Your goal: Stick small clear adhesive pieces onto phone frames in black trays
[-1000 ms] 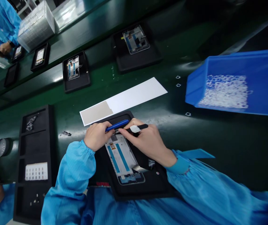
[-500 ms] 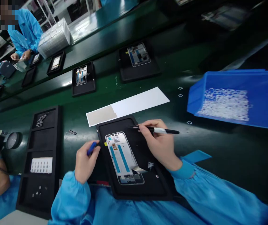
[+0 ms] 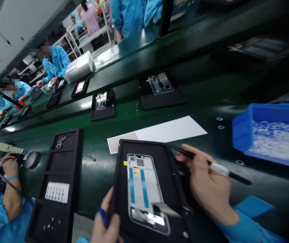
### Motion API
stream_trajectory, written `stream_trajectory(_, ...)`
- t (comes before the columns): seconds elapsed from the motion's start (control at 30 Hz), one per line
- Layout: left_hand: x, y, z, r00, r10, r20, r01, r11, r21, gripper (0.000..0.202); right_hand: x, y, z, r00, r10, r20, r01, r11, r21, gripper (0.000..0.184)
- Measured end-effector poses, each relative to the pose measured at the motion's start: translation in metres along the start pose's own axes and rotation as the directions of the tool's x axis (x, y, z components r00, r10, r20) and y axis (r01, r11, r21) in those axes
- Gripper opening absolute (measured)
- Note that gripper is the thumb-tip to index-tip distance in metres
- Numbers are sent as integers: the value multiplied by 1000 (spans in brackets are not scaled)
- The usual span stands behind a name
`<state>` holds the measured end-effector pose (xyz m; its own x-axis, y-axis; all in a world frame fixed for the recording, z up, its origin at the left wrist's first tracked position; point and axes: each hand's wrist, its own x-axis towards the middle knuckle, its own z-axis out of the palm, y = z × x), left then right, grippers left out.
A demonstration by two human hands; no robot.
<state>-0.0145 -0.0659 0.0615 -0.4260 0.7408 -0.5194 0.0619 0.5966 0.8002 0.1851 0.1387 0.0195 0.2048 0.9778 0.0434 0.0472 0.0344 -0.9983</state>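
Note:
A black tray (image 3: 175, 189) stands tilted in front of me, carrying an opened phone frame (image 3: 136, 189) with two blue strips and a yellow tab at its upper left. Near the frame's lower right, a silvery flap (image 3: 168, 210) sticks out, blurred. My left hand (image 3: 105, 221) is closed on the tray's left edge; a small blue object (image 3: 103, 217) shows at its fingers, kind unclear. Black tweezers (image 3: 220, 168) with a white wrapped middle lie in my closed right hand (image 3: 209, 185), whose fingertips are at the tray's right edge. Whether they touch it is unclear.
On the left lies a compartment tray (image 3: 75, 168) with small parts. White paper (image 3: 171, 130) lies behind my tray. A blue bin (image 3: 243, 131) of white pieces stands right, near a blue sheet (image 3: 254, 206). More phone trays (image 3: 103, 114) line the bench. Co-workers (image 3: 55, 62) sit beyond.
The tray has risen and tilted towards me. My left hand has moved from beside it onto its left edge. My right hand, still with the tweezers, has shifted to its right edge.

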Motion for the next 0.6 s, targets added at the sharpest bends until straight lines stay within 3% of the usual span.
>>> stream_trajectory(0.1,21,46,-45,972,-83,-218,51,988,-149,79,6,-6,-2,1000,-16,-12,16,999,37,35)
stream_trajectory(0.17,49,80,-77,941,-1,-338,-52,988,-149,79,8,-7,-1,994,-50,94,49,999,13,34)
stream_trajectory(0.27,111,127,-117,870,188,-456,-247,966,-73,61,9,-2,1,939,-142,313,157,987,-24,36)
stream_trajectory(0.33,158,151,-139,825,165,-541,-182,983,21,47,11,6,3,901,-183,394,226,972,-64,37)
stream_trajectory(0.47,228,177,-173,768,163,-620,-129,987,100,36,17,18,4,883,-230,409,310,940,-139,37)
stream_trajectory(0.6,252,180,-193,711,188,-678,-40,973,229,30,21,17,5,874,-255,414,343,926,-155,34)
